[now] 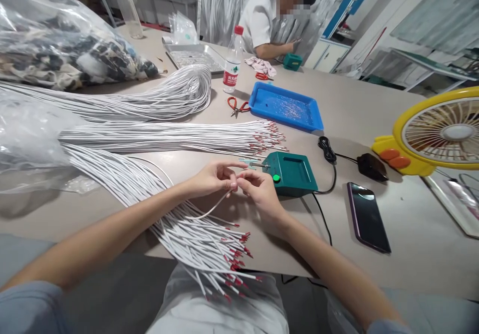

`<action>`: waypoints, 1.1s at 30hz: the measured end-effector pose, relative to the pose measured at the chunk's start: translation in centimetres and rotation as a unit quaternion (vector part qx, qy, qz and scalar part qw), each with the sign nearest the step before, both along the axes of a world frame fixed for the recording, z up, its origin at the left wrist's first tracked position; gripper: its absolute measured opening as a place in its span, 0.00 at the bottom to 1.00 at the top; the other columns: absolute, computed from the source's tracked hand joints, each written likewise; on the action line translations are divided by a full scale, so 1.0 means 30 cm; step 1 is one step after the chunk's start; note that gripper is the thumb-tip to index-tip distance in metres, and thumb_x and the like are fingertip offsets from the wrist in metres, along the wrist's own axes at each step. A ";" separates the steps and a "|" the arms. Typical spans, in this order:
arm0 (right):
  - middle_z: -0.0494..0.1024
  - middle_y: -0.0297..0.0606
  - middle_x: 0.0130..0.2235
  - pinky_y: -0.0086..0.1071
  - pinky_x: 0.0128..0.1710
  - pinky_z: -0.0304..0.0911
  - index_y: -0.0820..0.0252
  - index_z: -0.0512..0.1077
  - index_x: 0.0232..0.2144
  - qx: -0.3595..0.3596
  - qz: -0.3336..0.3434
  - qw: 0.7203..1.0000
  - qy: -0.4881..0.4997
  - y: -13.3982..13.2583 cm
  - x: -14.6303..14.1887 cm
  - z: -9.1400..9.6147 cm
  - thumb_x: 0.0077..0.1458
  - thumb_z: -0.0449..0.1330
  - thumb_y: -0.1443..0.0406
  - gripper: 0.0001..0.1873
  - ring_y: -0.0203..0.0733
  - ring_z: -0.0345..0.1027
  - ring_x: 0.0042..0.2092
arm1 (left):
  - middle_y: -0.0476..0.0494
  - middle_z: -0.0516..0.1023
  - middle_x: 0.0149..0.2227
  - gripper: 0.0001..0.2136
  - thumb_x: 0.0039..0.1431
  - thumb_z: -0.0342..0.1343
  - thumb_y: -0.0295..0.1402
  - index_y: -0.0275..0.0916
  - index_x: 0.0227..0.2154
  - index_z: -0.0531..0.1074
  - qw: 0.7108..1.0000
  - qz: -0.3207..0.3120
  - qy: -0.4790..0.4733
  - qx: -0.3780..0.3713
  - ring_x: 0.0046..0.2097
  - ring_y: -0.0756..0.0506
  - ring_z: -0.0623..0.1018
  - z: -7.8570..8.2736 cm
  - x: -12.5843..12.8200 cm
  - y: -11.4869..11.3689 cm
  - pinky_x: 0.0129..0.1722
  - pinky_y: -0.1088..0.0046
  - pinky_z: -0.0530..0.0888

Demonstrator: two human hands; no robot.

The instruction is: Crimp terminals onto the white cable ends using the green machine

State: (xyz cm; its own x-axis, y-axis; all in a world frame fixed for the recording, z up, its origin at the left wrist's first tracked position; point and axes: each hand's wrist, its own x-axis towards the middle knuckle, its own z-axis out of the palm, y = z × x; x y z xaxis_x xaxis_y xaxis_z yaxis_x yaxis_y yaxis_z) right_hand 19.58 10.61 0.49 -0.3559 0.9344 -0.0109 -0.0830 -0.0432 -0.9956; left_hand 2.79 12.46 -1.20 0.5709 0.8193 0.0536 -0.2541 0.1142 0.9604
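My left hand (215, 178) pinches a white cable (212, 210) close to its end. Fingertips of my right hand (259, 189) meet the left ones there, closed on the same cable end, whose tip is hidden. Just beyond my right hand sits a green bench device (294, 174) with a green button and a thin metal shaft pointing left. Under my left forearm lies a fanned bundle of white cables (194, 246) with red tips, hanging over the table's near edge. Another red-tipped cable bundle (168, 138) lies straight behind my hands.
A looped cable bundle (179, 94), red-handled cutters (236, 107), a blue tray (286, 107) with small bits and a bottle (232, 62) stand farther back. To the right are a phone (368, 216), a black adapter (372, 167) and a yellow fan (449, 129). A person (262, 22) sits opposite.
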 end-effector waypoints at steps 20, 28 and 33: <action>0.57 0.28 0.21 0.29 0.21 0.42 0.60 0.63 0.22 0.191 -0.214 0.956 0.064 0.001 0.047 -0.015 0.58 0.54 0.60 0.15 0.30 0.46 0.21 | 0.41 0.79 0.37 0.12 0.57 0.54 0.37 0.36 0.38 0.77 0.864 0.012 0.416 0.285 0.37 0.47 0.77 0.058 -0.033 0.007 0.37 0.75 0.72; 0.59 0.30 0.22 0.29 0.23 0.46 0.59 0.63 0.21 0.186 -0.192 0.964 0.011 -0.015 0.041 -0.052 0.58 0.53 0.60 0.16 0.31 0.49 0.23 | 0.34 0.73 0.40 0.13 0.59 0.44 0.26 0.36 0.36 0.75 0.625 0.314 0.635 0.327 0.45 0.38 0.69 0.005 -0.156 0.136 0.35 0.65 0.66; 0.61 0.31 0.22 0.30 0.25 0.50 0.59 0.60 0.19 0.223 -0.172 0.959 -0.013 -0.026 0.038 -0.052 0.58 0.52 0.60 0.17 0.33 0.52 0.24 | 0.35 0.74 0.34 0.13 0.60 0.44 0.28 0.35 0.29 0.74 0.613 0.324 0.632 0.346 0.42 0.39 0.69 0.002 -0.150 0.131 0.39 0.63 0.64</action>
State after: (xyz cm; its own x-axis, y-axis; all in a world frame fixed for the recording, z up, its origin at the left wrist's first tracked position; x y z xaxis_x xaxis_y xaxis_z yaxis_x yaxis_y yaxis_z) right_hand 20.70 9.83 -1.08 -0.0302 0.9106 0.4121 0.0102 0.4125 -0.9109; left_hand -1.72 16.39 -1.14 0.0812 0.9264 0.3677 0.9666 -0.1631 0.1975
